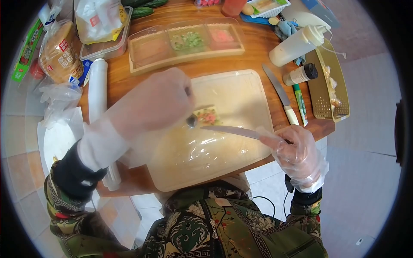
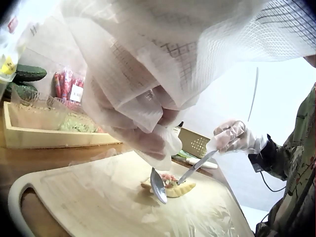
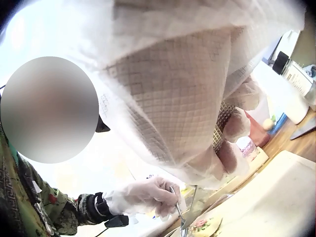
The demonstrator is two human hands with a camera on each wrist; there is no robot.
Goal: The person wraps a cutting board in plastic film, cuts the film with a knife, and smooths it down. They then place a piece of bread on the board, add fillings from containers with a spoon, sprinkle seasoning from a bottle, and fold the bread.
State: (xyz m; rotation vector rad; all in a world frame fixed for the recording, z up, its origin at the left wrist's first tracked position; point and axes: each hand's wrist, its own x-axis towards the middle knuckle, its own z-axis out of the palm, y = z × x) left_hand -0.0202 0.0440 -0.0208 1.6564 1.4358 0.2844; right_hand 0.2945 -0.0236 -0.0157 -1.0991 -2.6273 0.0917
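My left hand point(image 1: 159, 99), in a clear plastic glove, grips a metal spoon point(image 2: 158, 186) over the cutting board point(image 1: 254, 92). The spoon's bowl is right beside a small pale bread piece point(image 2: 185, 190) topped with diced pink and green filling point(image 1: 207, 116). From the board's right side, my gloved right hand point(image 1: 297, 155) holds a knife point(image 1: 232, 131) whose blade points left, its tip close to the bread. Clear plastic film point(image 1: 193, 155) covers the board's near part. In the head view, the left hand hides the spoon's handle.
A wooden tray point(image 1: 187, 56) with diced green and pink food stands behind the board. At right are another knife point(image 1: 279, 90), a squeeze bottle point(image 1: 294, 46), a shaker point(image 1: 300, 75), a green tube point(image 1: 300, 103) and a basket point(image 1: 318, 86). Leftward lie a white roll point(image 1: 98, 90) and bagged bread point(image 1: 62, 51).
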